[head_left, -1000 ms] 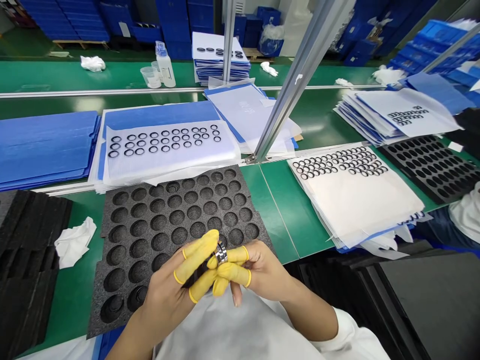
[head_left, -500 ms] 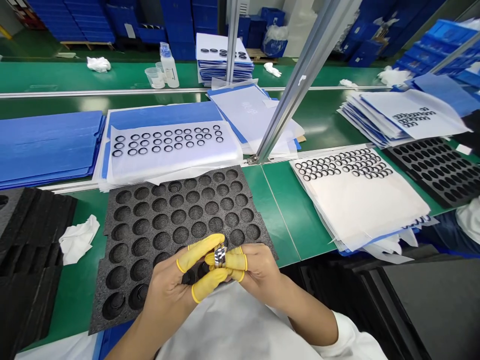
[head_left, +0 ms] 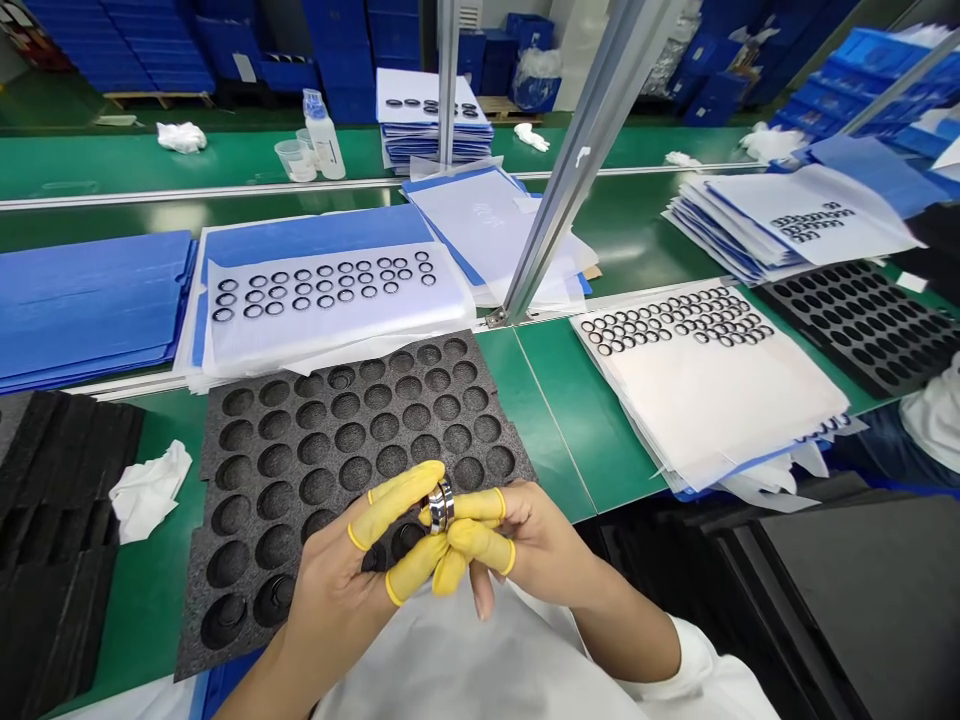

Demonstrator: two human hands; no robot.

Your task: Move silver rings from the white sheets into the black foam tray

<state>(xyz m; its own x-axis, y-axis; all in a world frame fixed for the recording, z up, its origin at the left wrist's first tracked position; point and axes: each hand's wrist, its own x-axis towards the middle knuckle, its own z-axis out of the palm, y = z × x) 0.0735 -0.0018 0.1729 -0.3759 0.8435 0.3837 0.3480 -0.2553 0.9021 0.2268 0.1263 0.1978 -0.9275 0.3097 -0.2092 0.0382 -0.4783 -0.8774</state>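
My left hand [head_left: 352, 580] and my right hand [head_left: 517, 545] meet over the near edge of a black foam tray [head_left: 247, 470] with round pockets. Both wear yellow finger cots. Together their fingertips pinch a small stack of shiny metal rings [head_left: 440, 505], held upright between them. Most tray pockets look empty; a few at the near left hold dark rings [head_left: 274, 597]. Behind the tray, a white sheet [head_left: 337, 320] carries rows of loose black rings [head_left: 322, 283].
A crumpled white cloth [head_left: 146, 488] and stacked black foam [head_left: 45, 540] lie left. A slanted metal post [head_left: 570, 170] rises mid-table. To the right sit more paper with rings [head_left: 675, 325], another foam tray [head_left: 862, 320] and another person's sleeve [head_left: 934, 410]. Blue sheets [head_left: 90, 300], a bottle [head_left: 324, 135].
The hands stay together on the ring stack. The rings have been turned slightly between the fingertips, and the view has shifted a little.
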